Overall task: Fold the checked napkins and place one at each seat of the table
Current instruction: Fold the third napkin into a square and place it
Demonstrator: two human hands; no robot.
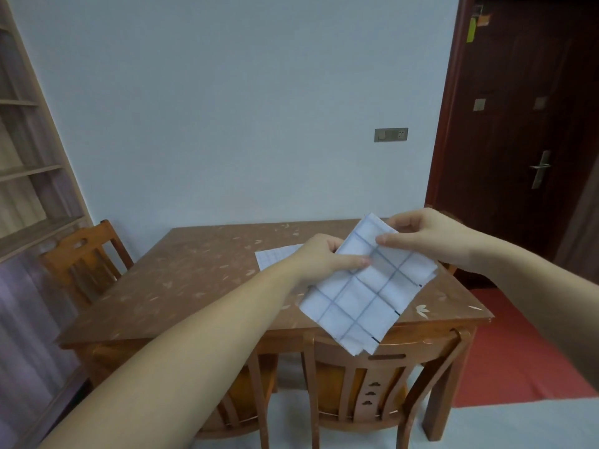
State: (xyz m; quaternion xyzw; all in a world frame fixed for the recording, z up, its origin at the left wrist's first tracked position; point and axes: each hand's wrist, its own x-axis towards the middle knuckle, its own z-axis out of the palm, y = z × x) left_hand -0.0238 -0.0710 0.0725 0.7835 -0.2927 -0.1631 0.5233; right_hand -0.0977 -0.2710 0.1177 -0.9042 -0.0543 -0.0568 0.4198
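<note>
In the head view, a checked napkin [369, 286] is held in the air above the near right part of the desk [194, 280], already folded into a layered rectangle that hangs down toward the near edge. Its upper part is pinched by the left hand [321, 257], thumb laid on top and fingers beneath, and by the right hand [424, 236], whose fingertips [387, 239] are closed on the upper edge. Both hands are thus narrowed onto the cloth.

A second napkin [278, 256] is seen lying flat on the desk behind the left hand, partly hidden by it; whether it is folded cannot be told. Chairs [372, 384] are pushed in at the near side, and another chair [84, 254] stands at the left.

The cloth is judged light, thin and limp: the free lower end droops, and the layers at the lowest corner are slightly splayed. It is expected to slide apart if held by one layer only. A hold across all layers, near the folded edge or at both upper corners, is judged best, with the napkin lowered flat so the stack is not disturbed.
</note>
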